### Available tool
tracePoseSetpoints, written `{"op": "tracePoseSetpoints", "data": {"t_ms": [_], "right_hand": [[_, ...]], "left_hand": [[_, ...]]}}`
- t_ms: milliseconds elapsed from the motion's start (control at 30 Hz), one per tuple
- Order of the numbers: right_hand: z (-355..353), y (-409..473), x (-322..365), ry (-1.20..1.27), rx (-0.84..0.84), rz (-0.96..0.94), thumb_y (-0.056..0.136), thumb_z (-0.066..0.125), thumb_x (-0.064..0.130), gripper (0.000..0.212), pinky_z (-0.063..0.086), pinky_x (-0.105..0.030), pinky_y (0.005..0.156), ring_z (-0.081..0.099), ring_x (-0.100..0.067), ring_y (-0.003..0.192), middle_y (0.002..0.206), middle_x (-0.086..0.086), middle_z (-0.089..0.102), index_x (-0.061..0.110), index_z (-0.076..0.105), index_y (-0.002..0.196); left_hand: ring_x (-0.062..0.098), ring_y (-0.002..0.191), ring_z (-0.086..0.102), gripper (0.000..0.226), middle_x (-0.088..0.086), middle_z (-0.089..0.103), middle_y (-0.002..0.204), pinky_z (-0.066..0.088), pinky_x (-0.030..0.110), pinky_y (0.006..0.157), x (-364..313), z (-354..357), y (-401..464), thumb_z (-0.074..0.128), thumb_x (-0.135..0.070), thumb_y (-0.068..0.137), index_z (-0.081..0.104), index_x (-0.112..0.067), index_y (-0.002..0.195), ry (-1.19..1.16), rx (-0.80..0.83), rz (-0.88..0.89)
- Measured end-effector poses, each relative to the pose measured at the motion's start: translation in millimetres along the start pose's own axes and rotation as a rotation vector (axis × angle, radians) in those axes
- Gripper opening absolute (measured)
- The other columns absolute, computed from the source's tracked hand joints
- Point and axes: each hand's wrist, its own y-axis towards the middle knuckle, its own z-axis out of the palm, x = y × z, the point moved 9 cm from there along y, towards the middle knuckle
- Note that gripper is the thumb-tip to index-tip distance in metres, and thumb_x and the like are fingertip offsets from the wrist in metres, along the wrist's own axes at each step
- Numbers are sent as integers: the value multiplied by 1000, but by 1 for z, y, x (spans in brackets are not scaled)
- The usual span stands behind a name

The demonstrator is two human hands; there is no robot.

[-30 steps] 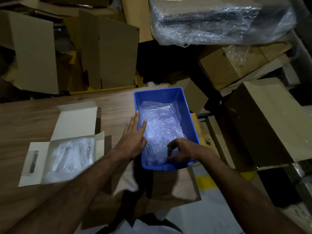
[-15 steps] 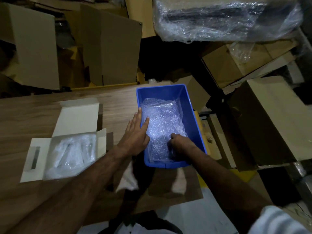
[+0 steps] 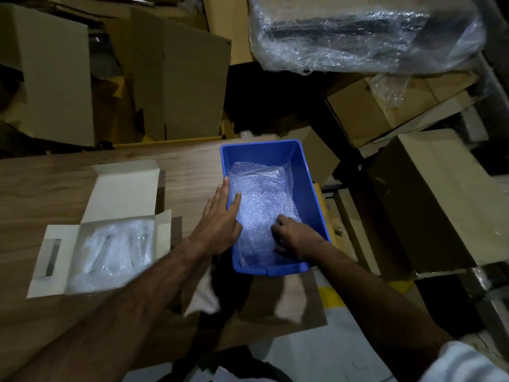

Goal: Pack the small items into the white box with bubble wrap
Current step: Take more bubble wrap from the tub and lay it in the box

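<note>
Risk, as judged: the rectangular blue plastic bin (image 3: 308, 172) is set at the near right corner of the wood-grain table top (image 3: 55, 183), its near end seemingly at or just past the edge; a downward push on that end could tip it off. The crumpled sheet of clear bubble wrap (image 3: 261, 194) filling the bin is slippery and loose; small items, if any are folded inside (none can be made out), could be dropped when it is lifted. Left hand (image 3: 220, 219): laid flat on the bin's left rim, fingers straight and close together, thumb lying inside on the wrap. Right hand (image 3: 292, 238): inside the bin at its near end, fingers curled into the wrap; whether anything is pinched cannot be told. Open white cardboard box (image 3: 121, 188): placed on the table well to the left of the bin, lid flaps folded out, already lined with clear bubble wrap; contents not discernible. Surface: brown wood-grain laminate. Room: dimly lit; brown corrugated cartons (image 3: 179, 84) are stacked behind the table and to its right; a large bundle in clear plastic film (image 3: 366, 31) is seen above right; a yellow floor marking (image 3: 333, 297) is seen below the table edge.
</note>
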Motion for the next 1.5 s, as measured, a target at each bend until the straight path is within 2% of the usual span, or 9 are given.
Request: {"op": "tracePoseSetpoints", "data": {"t_ms": [367, 500, 600, 733, 967, 1067, 1167, 1333, 1500], "right_hand": [[-74, -22, 18, 145, -382, -78, 96, 50, 21, 12, 43, -42, 105, 45, -32, 140, 130, -24, 57, 9, 50, 96], [-106, -43, 34, 144, -486, -88, 95, 56, 23, 14, 45, -37, 96, 58, -30, 122, 137, -16, 59, 10, 53, 100], [-127, -68, 39, 198, -577, -73, 89, 66, 55, 52, 42, -30, 101, 55, -19, 126, 140, -5, 56, 13, 56, 119], [-126, -76, 45, 92, -515, -11, 75, 66, 76, 106, 21, -37, 125, 26, -15, 150, 165, -1, 25, 19, 28, 156], [-183, -64, 67, 489, -811, -127, 93, 64, 15, 35, 54, -35, 94, 66, -7, 115, 123, 9, 71, 21, 68, 126], [-209, -44, 96, 668, -765, -180, 82, 71, 8, 24, 56, -28, 72, 71, -5, 85, 93, 16, 74, 22, 72, 102], [-214, -14, 111, 1134, -648, -11, 76, 77, -4, 29, 55, -31, 54, 67, -16, 58, 72, 2, 74, 18, 73, 95], [-174, 18, 180, 1933, 32, 9, 81, 82, 18, 51, 62, -34, 80, 74, -21, 94, 113, -14, 73, 1, 66, 126], [-122, 23, 253, 2006, 287, 65, 59, 98, 21, 63, 49, -48, 106, 64, -33, 122, 130, -23, 66, 4, 76, 115]], "left_hand": [[33, 152, -24, 112, 10, -26, 165, -5, 52, 125, -10, -14, 9, 79, -43, 78, 6, -28, 161, 100, -62, 80], [28, 156, 3, 51, 5, 16, 168, 18, 52, 124, -28, -40, 24, 75, -29, 88, 59, -28, 136, -88, -229, 179], [16, 155, 14, 15, -5, 35, 161, 24, 40, 123, -27, -64, 19, 69, -27, 94, 70, -23, 109, -310, -342, 245], [3, 150, 26, 33, -16, 47, 151, 27, 27, 119, -42, -104, -7, 66, -30, 96, 61, -33, 129, -434, -289, 364], [19, 91, 64, 34, -6, 64, 98, 54, 47, 80, -8, -170, -67, 73, -37, 84, 53, -23, 107, -698, -441, 206], [10, 103, 66, 79, -12, 67, 109, 55, 25, 88, 14, -166, -84, 97, -31, 60, 53, -26, 126, -760, -356, 91], [14, 93, 72, 45, -5, 76, 98, 60, 24, 77, 44, -179, -104, 87, -15, 74, 66, -18, 114, -914, -508, -54], [16, 61, 65, 18, 5, 67, 72, 52, 26, 55, 101, -180, -133, 66, -24, 96, 71, -8, 102, -1373, -566, -359], [19, 63, 57, 37, 1, 64, 68, 45, 31, 61, 160, -160, -170, 71, -45, 91, 72, -9, 99, -1498, -588, -645]]}}
